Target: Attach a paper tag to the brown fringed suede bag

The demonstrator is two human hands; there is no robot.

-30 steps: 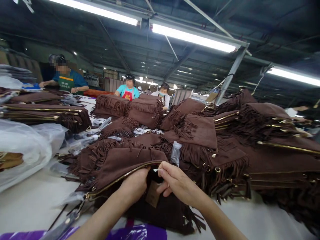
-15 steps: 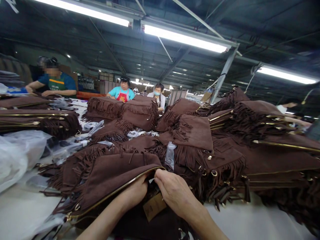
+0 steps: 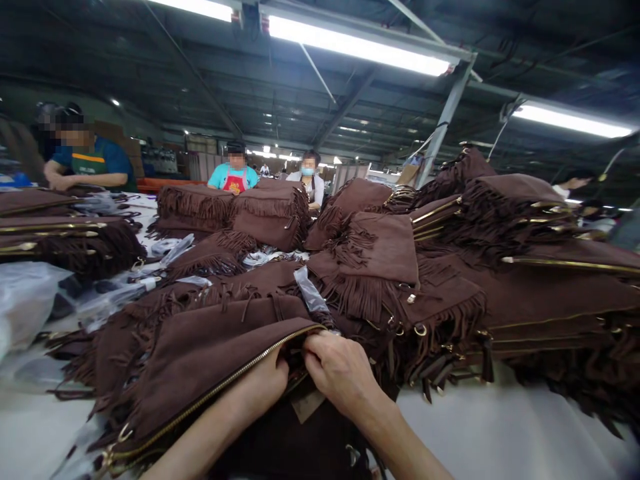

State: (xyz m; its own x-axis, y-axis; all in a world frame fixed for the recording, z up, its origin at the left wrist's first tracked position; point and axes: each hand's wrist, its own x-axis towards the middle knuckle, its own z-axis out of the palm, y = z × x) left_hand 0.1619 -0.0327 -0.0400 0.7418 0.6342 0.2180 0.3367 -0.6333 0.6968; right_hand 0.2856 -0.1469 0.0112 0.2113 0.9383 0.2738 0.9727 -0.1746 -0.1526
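A brown fringed bag (image 3: 220, 347) lies in front of me, its gold zipper open along the near edge. My left hand (image 3: 270, 373) reaches into the opening; its fingers are hidden inside the bag. At the right end of the zipper, my right hand (image 3: 337, 367) is closed on the bag's edge, knuckles up. A tan cardboard tag (image 3: 307, 405) shows partly between my forearms, against the dark material below. A strip of clear plastic (image 3: 311, 290) lies just behind the bag.
Stacks of brown fringed bags (image 3: 555, 300) rise at the right, with more piled ahead and at the left. Plastic wrapping (image 3: 33, 300) is at the left on the white table (image 3: 480, 433). Several people work beyond; a metal post (image 3: 445, 123) stands behind.
The view has shifted a little. My left hand sits deeper in the bag, the tag is more covered, and the plastic strip behind has tilted to the left.
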